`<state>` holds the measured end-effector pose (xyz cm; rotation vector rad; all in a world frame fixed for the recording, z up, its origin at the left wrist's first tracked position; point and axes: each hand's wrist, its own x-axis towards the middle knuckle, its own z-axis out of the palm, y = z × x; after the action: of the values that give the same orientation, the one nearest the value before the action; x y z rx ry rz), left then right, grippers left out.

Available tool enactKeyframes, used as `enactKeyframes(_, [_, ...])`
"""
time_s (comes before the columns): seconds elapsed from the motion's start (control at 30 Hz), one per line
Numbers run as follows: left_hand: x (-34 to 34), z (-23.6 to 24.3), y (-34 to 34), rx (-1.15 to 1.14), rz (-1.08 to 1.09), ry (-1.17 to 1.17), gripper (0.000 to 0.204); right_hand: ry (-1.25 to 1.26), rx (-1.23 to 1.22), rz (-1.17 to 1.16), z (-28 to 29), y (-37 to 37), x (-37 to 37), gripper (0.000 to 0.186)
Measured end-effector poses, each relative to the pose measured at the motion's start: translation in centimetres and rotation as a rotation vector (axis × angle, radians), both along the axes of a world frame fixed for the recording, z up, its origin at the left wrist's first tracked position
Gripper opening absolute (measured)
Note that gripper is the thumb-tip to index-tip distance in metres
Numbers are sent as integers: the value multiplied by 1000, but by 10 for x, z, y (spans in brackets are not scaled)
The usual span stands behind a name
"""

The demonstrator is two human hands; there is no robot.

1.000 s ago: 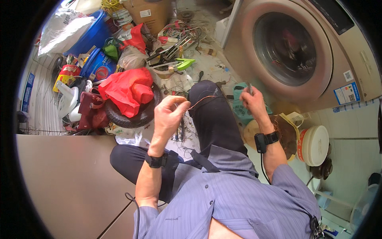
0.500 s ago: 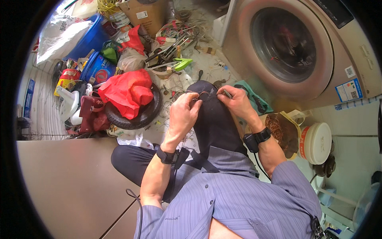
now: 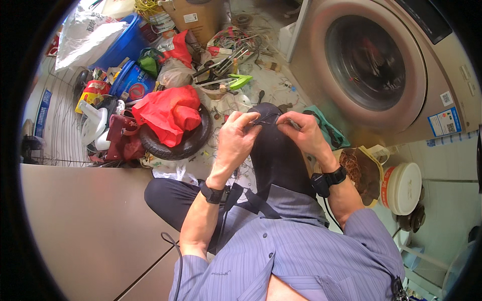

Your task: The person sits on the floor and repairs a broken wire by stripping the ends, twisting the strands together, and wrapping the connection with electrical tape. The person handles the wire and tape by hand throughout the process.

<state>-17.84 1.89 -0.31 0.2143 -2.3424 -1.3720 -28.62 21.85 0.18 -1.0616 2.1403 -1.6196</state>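
Over my raised dark-trousered knee [image 3: 273, 155], both hands work close together. My left hand [image 3: 235, 139] is closed in a pinch on a thin wire [image 3: 263, 122], which stretches across the knee toward the other hand. My right hand [image 3: 305, 134] also has its fingers pinched, a short way to the right. Something small and dark shows at its fingertips, too small to make out. Right of that wrist, a lined bucket [image 3: 370, 186] contains a tangle of copper-coloured wire [image 3: 350, 168].
A washing machine [image 3: 314, 85] stands at the far right. To the left lie a tyre [image 3: 203, 133] under a red bag [image 3: 168, 113], a blue bucket [image 3: 133, 80] and loose tools [image 3: 221, 70]. A lidded white tub [image 3: 407, 188] is at the right. Wire scraps [image 3: 241, 168] litter the floor.
The grey tool seen at my right fingertips no longer shows clearly. An orange-coloured strand by my left fingers is no longer distinct. The whole view has shifted slightly.
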Motion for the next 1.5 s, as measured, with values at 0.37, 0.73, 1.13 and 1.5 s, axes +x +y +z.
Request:
enactKeyframes(0.37, [7, 1, -6, 399, -174, -240, 11, -7, 25, 8, 4, -1, 3, 9])
enactKeyframes(0.73, [31, 15, 7, 1108, -278, -295, 12, 10, -71, -510, -11, 1, -10, 12])
enactKeyframes(1.13, [38, -29, -57, 1283, -26, -147, 6, -77, 220, -145, 4, 5, -22, 34])
enactKeyframes(1.5, [37, -51, -43, 1059, 92, -108, 9, 640, 227, 83, -8, -33, -32, 16])
